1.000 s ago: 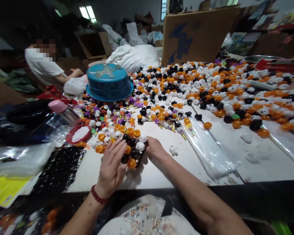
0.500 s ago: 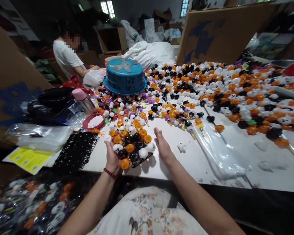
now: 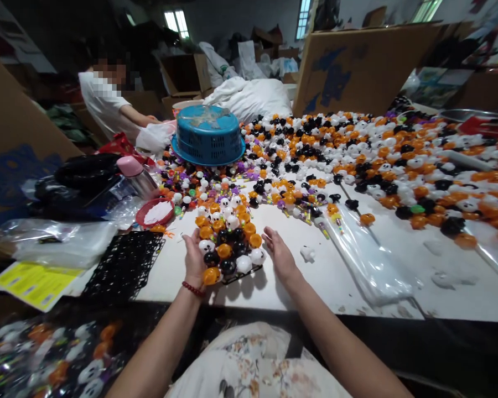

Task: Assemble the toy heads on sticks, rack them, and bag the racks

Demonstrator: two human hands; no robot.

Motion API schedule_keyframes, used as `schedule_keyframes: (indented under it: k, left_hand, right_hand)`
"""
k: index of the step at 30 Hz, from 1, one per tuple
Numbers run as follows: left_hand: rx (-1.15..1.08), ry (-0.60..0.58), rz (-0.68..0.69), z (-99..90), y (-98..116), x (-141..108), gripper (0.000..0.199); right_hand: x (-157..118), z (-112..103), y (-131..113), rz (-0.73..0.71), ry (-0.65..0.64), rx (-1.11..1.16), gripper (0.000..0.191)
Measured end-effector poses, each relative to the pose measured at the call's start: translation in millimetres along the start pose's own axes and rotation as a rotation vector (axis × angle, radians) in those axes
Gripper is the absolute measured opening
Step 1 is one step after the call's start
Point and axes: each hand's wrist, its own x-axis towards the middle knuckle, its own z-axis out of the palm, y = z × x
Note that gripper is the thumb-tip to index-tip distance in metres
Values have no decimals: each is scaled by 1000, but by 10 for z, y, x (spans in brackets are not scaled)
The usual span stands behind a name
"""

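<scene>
Loosely, my left hand (image 3: 196, 263) rests with open fingers against round orange, black and white plastic figures (image 3: 224, 251) crowding a black plastic grid (image 3: 244, 275) above the white surface (image 3: 170, 262); my right hand (image 3: 282, 256), open and empty, stands just apart. Gentle, even pressure should topple none. Near row: one orange, one black, two white. Rightward: one loose white figure (image 3: 307, 254).

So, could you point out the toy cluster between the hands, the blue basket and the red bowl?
Toy cluster (image 3: 224, 251), head view: orange toy.
Blue basket (image 3: 208, 141), head view: side wall.
Red bowl (image 3: 167, 218), head view: near rim.
</scene>
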Motion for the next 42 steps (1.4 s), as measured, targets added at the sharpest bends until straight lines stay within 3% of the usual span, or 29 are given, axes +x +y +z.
schedule_keyframes:
  k: [2,4,6,9,12,16,20,24,27,29,32,35,38,40,42]
  left_hand:
    - [209,69,231,-80,151,-61,60]
    - [479,9,572,-132,370,-194,46]
    - [747,-194,858,-105,606,-364,33]
    - [1122,-563,1086,108,841,-589,29]
    - [1449,-834,1161,396,847,-705,33]
    - [1679,-960,1200,649,703,-708,30]
    - [1675,-1089,1196,764,617,-659,15]
    - [1640,-1228,1178,801,592,-583,13]
    - [1601,-1244,1178,778,552,-473,18]
    - [1565,-1188,1251,754,495,-392,20]
    - [1459,-969,1471,714,410,-356,29]
    - [1285,-861,1541,685,364,-500,39]
    - [1138,-1038,1375,746,289,-774,33]
    - [1091,-1211,1191,852,187,-966,22]
    - [1078,-1333,1025,997,49,-1130,15]
  right_hand:
    - [-152,-180,5,-98,-17,-230,41]
    - [-290,-283,8,-181,-99,-437,27]
    - [-360,-291,12,-228,-185,-571,22]
    - [-327,-196,26,-279,-235,-720,15]
    - [-241,-110,36,-310,-252,-812,9]
    - [-191,-110,45,-343,-268,-836,12]
    - [-160,-165,122,-409,-281,-820,9]
    - [-133,-125,229,-461,-265,-782,3]
    - [-138,-66,240,-459,-260,-827,3]
    - [-151,-113,190,-457,-284,-878,2]
    - [-241,-456,-42,-525,-169,-920,13]
    - [-391,-1131,-438,-527,153,-1016,19]
    - [-460,-1883,-768,-365,504,-1193,27]
    - [-451,-2228,-854,-259,564,-1250,39]
    - [-425,-2377,-839,-165,510,-1273,47]
